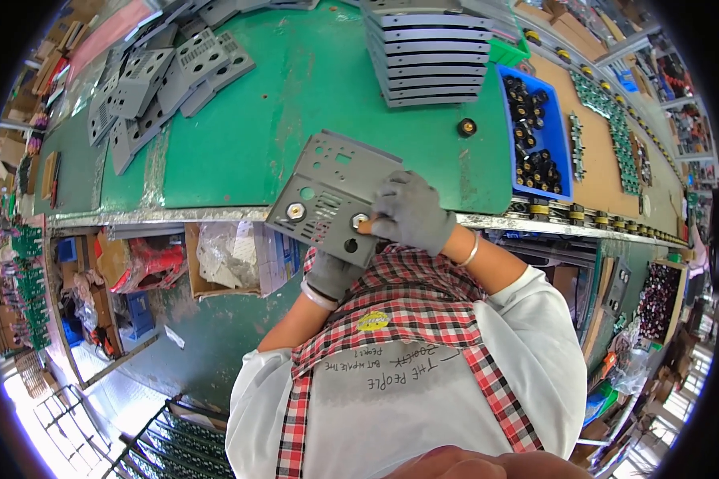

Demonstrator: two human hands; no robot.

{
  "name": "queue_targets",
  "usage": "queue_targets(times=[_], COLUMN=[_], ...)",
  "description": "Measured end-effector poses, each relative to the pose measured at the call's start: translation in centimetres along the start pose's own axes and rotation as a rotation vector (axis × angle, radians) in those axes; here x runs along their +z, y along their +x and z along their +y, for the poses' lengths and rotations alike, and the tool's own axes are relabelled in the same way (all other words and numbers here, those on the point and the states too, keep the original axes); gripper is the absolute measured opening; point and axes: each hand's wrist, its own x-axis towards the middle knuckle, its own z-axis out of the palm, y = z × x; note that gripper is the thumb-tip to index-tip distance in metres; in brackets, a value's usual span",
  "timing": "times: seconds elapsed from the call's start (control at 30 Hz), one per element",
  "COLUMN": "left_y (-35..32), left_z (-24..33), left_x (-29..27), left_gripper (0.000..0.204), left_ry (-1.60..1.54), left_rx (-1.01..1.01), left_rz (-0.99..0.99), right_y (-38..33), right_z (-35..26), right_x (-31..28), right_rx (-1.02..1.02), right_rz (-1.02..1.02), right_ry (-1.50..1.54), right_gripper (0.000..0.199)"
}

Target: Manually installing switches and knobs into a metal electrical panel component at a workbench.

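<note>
Reaching inward from both sides, we are curling the fingers of our right hand point(411, 211) over the grey panel point(331, 176) at the tabletop point(232, 144) edge, touching its silver nut point(359, 219); our left hand point(333, 275) is reaching underneath. We cannot tell either grip. Stacked panels point(435, 60) and a blue bin point(542, 194) are standing beyond.
</note>
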Motion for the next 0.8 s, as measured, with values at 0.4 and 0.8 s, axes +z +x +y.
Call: queue_targets(times=[0.4,0.8], left_y=[0.2,2.5], left_z=[1.6,5.2], left_x=[-2.0,-4.2], left_gripper=[0.05,0.017], left_ry=[-1.759,-0.582], left_rx=[-0.594,-0.571], left_rz=[-0.04,0.014], right_y=[-1.6,-1.4], right_z=[4.8,0.0], right_x=[-0.9,-1.2], right_rx=[0.386,0.326], right_rz=[0.509,0.26], right_ry=[-0.001,-0.057], right_gripper=[0.034,0.037])
